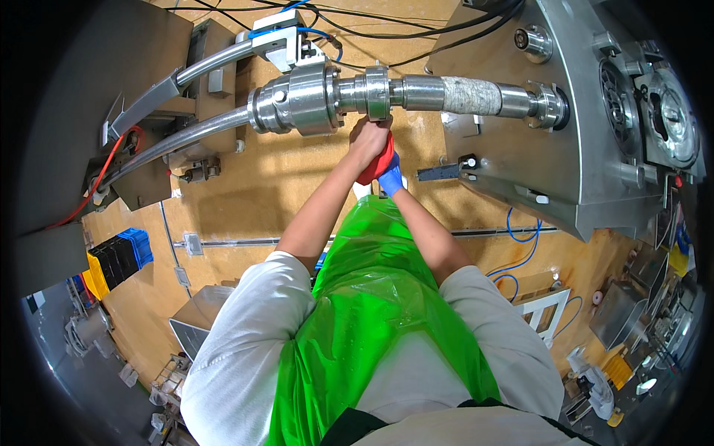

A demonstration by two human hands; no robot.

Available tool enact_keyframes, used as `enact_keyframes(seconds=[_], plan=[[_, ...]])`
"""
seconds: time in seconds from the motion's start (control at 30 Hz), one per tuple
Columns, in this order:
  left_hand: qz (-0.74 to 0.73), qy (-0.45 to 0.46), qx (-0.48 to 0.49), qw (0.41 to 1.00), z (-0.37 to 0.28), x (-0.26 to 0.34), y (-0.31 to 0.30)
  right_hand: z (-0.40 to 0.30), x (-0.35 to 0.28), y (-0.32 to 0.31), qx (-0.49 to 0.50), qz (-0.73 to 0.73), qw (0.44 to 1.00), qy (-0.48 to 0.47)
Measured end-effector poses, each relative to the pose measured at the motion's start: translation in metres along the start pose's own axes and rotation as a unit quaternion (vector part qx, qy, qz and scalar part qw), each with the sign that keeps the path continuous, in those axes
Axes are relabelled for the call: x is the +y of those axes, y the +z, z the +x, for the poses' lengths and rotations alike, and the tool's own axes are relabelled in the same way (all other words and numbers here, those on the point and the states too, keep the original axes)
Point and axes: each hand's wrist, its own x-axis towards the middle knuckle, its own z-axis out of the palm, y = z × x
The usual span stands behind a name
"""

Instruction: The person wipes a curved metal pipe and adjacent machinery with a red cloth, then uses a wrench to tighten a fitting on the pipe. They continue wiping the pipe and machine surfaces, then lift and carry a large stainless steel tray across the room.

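Observation:
My left hand [369,140] is bare and reaches up to the underside of a steel pipe clamp [377,93], its fingertips hidden there. Just below, my right hand [392,177], in a blue glove, is closed against a red object [377,166]. That object lies partly behind my left wrist, and I cannot tell what it is. The clamp joins a thick cylindrical steel fitting [309,100] on the left to a steel pipe [422,93] on the right. White wrapping [472,96] surrounds part of that pipe.
A steel machine housing [519,145] takes the pipe's right end. Leftward, two steel tubes [184,142] run to another machine. Black cables [379,28] cross the floor ahead. Stacked plastic crates [114,259] stand at left, and a blue hose [519,267] lies at right.

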Motion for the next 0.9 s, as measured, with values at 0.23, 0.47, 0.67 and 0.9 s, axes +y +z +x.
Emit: enact_keyframes(seconds=[0.23, 0.47, 0.67, 0.9], plan=[[-0.013, 0.084, 0.002, 0.996, 0.014, -0.019, 0.007, 0.003, 0.010, 0.001, 0.035, -0.020, 0.998, -0.048], [-0.324, 0.034, -0.169, 0.930, 0.023, -0.032, 0.028, -0.014, 0.011, -0.100, -0.177, -0.010, 0.982, 0.067], [-0.545, 0.037, -0.428, 0.720, -0.078, 0.004, 0.049, -0.141, -0.006, -0.206, -0.491, 0.298, 0.766, 0.287], [-0.533, 0.062, -0.341, 0.772, -0.101, 0.013, -0.012, -0.183, -0.095, -0.166, -0.134, 0.101, 0.969, 0.181]])
